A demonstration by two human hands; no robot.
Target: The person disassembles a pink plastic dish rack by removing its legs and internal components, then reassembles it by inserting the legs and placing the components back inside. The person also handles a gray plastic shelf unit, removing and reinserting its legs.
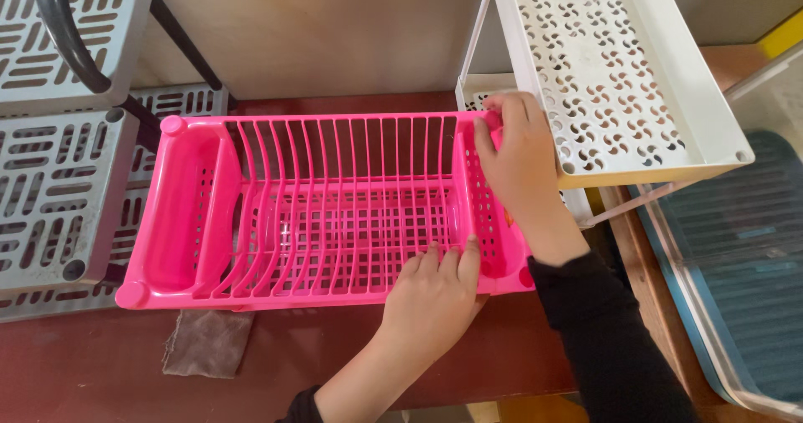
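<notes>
Pink plastic dish rack (326,214) sits flat on the dark red-brown worktop (100,373), long axis running left to right, back edge close to the wall.

Left hand (435,293): at the rack's front rim, toward its right end. Fingers curled over the rim and into the grid floor, palm outside the front wall. Closed on the rim, though how tight a hold I cannot tell.

Right hand (523,160): at the rack's right end, on the back right corner. Fingers wrapped over the top of the end wall, thumb on the inside. Clamped on that corner. Black sleeve runs back from it past the rack's right end.

Around the rack:
- grey slotted shelf unit (58,164) with a black tube frame, just left of the rack and touching or nearly touching its left end
- white perforated shelf tray (611,80) above and right of the rack, its lower tier partly hidden behind the right hand
- brown cloth (209,344) on the worktop, just in front of the rack's left front corner, partly under it
- clear bin with a blue lid (736,272) well right of the rack

Step in hand, as I read it: positioning or lifting the rack, both hands gripping its right end. Left end is unsupported, so a lift from here would tip it; next move likely needs a slide along the worktop, or a regrip further apart.
</notes>
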